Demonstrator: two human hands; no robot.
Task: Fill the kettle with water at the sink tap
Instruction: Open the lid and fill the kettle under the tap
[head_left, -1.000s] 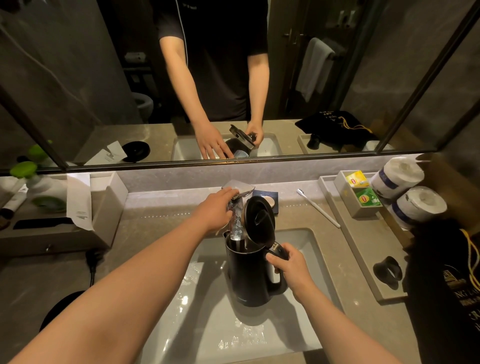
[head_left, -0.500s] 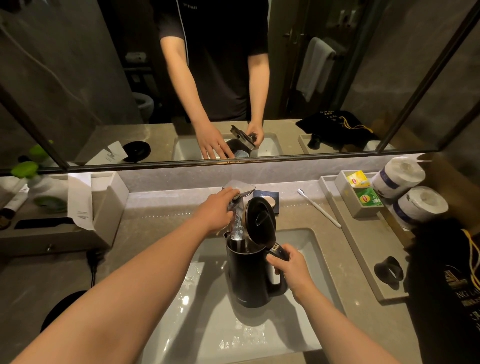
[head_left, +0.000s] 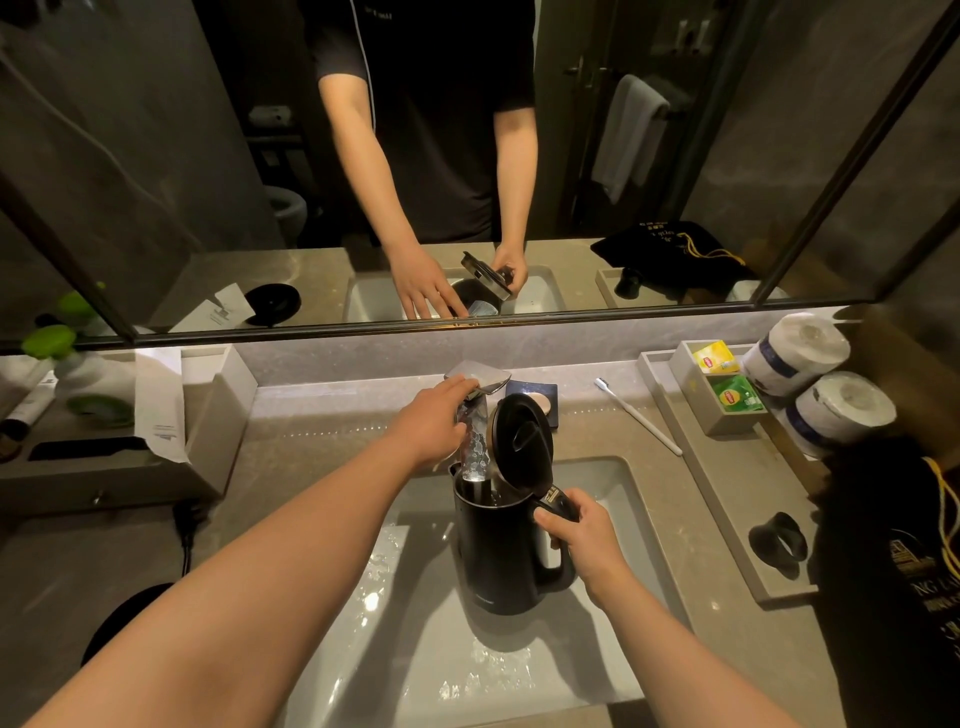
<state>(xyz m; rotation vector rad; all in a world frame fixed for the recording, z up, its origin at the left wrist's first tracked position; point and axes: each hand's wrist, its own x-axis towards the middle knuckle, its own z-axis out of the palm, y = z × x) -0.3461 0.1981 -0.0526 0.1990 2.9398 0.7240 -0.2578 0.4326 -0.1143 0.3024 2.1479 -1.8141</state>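
Observation:
A black electric kettle (head_left: 498, 561) stands upright in the white sink basin (head_left: 395, 670), its lid (head_left: 522, 441) flipped up. My right hand (head_left: 584, 535) grips the kettle's handle. Water (head_left: 475, 452) streams from the flat chrome tap (head_left: 480, 376) down into the kettle's open mouth. My left hand (head_left: 434, 423) rests on the tap's lever, fingers laid over its left side. The mirror above repeats both hands and the kettle.
A soap dish (head_left: 535, 400) sits behind the kettle and a white toothbrush (head_left: 639, 415) lies to its right. A tray (head_left: 727, 499) on the right holds tea bags (head_left: 732, 395), toilet rolls (head_left: 836, 410) and a black stopper (head_left: 776, 543). The kettle base (head_left: 130, 618) and a tissue box (head_left: 161, 410) are on the left.

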